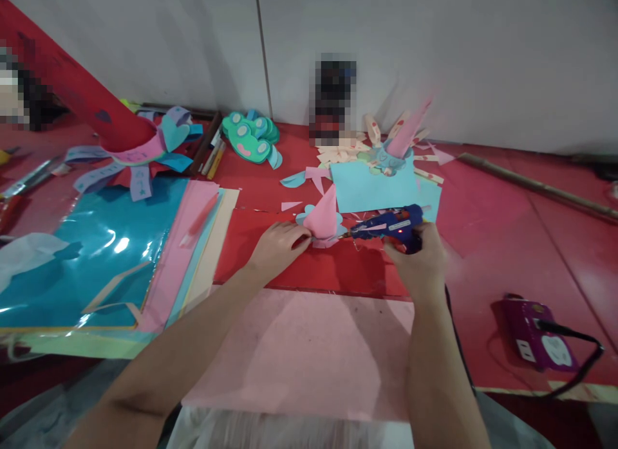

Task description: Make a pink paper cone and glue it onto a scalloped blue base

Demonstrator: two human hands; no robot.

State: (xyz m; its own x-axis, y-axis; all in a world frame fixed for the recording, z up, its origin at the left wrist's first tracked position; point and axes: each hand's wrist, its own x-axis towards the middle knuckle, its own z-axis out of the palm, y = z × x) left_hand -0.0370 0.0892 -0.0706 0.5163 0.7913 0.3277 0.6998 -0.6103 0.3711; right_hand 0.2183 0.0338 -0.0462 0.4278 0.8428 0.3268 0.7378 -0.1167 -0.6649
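A small pink paper cone (323, 215) stands on a light blue scalloped paper base (339, 225), over a red board (309, 269). My left hand (280, 249) pinches the left edge of the cone's base. In my right hand (419, 256) is a blue glue gun (398, 225), held with its nozzle pointing left, at the right side of the base. A small red light glows on the gun. Whether the nozzle touches the paper cannot be told.
Behind lie light blue sheets (371, 186), a second pink cone (408, 135) and green paper cutouts (251, 139). A purple power socket box (538, 333) with a black cord sits at right. Left are stacked colored papers (193, 243) and a large red cone (91, 95).
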